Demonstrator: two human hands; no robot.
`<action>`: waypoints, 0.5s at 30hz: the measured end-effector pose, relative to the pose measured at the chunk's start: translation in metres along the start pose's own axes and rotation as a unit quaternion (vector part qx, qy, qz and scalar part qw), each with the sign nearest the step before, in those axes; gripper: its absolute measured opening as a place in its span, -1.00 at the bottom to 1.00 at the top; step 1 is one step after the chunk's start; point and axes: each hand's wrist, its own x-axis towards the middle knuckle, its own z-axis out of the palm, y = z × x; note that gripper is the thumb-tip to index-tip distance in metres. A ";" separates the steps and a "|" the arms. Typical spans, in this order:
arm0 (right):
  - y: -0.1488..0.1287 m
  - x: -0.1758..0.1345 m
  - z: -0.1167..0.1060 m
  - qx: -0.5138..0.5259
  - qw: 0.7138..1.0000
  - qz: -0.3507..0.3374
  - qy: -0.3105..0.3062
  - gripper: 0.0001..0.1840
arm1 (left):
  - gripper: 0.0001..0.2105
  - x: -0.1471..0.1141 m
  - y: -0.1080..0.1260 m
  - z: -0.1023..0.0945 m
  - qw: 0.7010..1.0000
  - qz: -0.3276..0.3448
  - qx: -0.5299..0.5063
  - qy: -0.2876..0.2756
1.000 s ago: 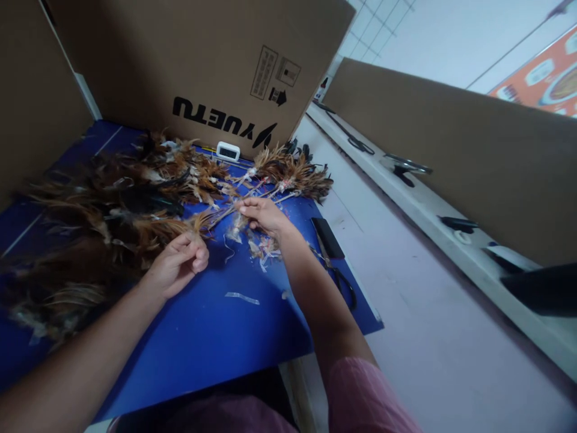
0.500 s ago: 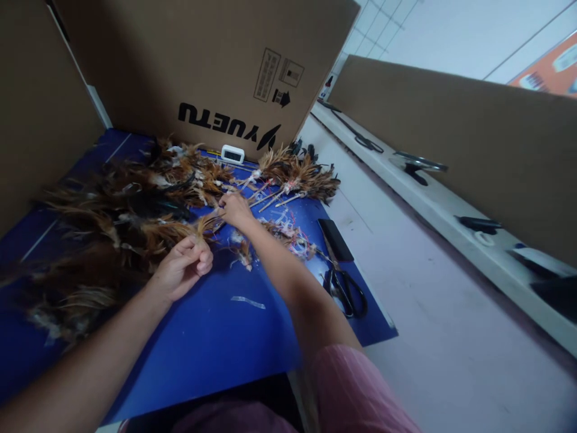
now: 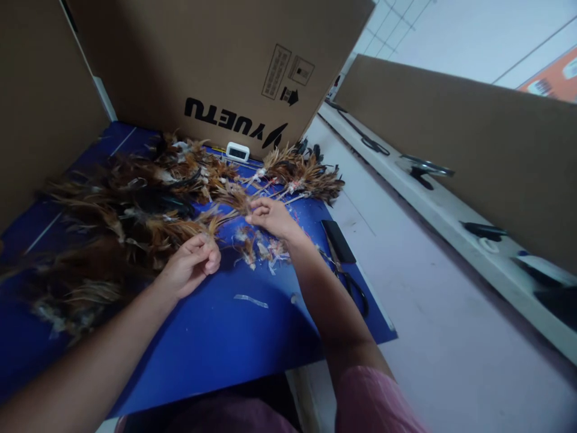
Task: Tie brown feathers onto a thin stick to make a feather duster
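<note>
My left hand (image 3: pixel 196 261) is closed in a pinch on a small tuft of light-brown feathers (image 3: pixel 213 227), whose tips stick up past the fingers. To its right and a little farther off, my right hand (image 3: pixel 273 219) pinches the end of a brown feather bunch (image 3: pixel 235 197) that fans out leftward. The fingertips partly cover its base. A large pile of brown and black feathers (image 3: pixel 153 228) lies beside and beyond my left hand. Feather scraps with bits of clear tape (image 3: pixel 259 248) are scattered under my right wrist.
Feather bundles on thin sticks (image 3: pixel 311 177) lie at the back right. A white digital timer (image 3: pixel 237 151) stands against a cardboard box (image 3: pixel 225 60). Black-handled scissors (image 3: pixel 356 291) and a black block (image 3: pixel 338 240) lie at the mat's right edge. A clear strip (image 3: pixel 251 300) lies on the blue mat (image 3: pixel 216 349).
My right hand has moved right and slightly nearer, drawing a feather bunch along from the pile. My left hand keeps its pinch and has hardly moved. The view has shifted slightly.
</note>
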 end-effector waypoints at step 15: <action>0.022 -0.081 0.033 -0.312 0.949 0.002 -0.040 -0.88 | -0.71 -0.001 0.001 -0.002 1.000 0.015 0.011 -0.009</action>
